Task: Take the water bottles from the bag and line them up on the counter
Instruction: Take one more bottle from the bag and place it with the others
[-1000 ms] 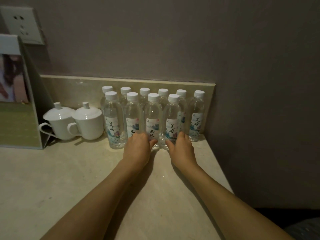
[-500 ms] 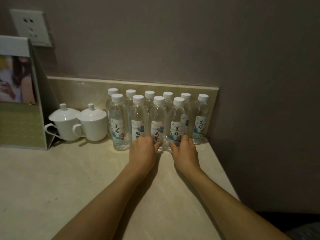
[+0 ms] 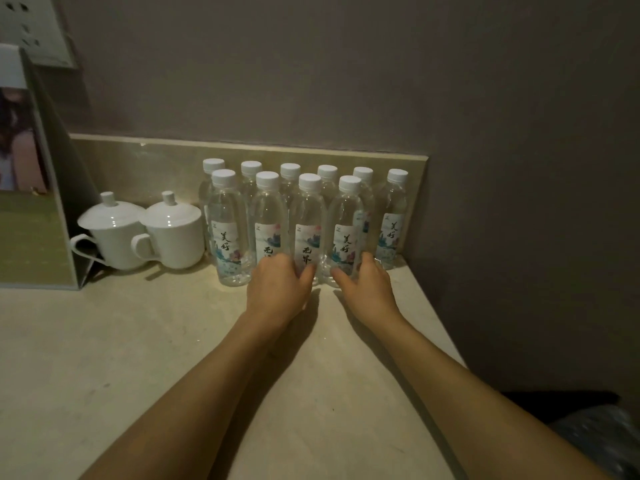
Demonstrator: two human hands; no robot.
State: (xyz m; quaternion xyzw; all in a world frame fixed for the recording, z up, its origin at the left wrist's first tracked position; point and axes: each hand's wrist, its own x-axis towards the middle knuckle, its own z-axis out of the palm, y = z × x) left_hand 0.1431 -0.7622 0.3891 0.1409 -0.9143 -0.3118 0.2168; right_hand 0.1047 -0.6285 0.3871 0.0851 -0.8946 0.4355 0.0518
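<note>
Where both hands (image 3: 322, 289) rest, clear white-capped water bottles (image 3: 306, 223) stand upright.

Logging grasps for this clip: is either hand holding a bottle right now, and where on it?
The left hand wraps the base of the second front-row bottle; the right hand wraps the base of the fourth. Both bottles stand on the counter.

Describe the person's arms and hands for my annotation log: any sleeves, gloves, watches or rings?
Both forearms are bare as far as the frame shows, with no sleeves in view. The left hand and right hand wear no gloves. No watch, bracelet or ring is visible, though the light is dim and the fingertips are partly hidden.
</note>
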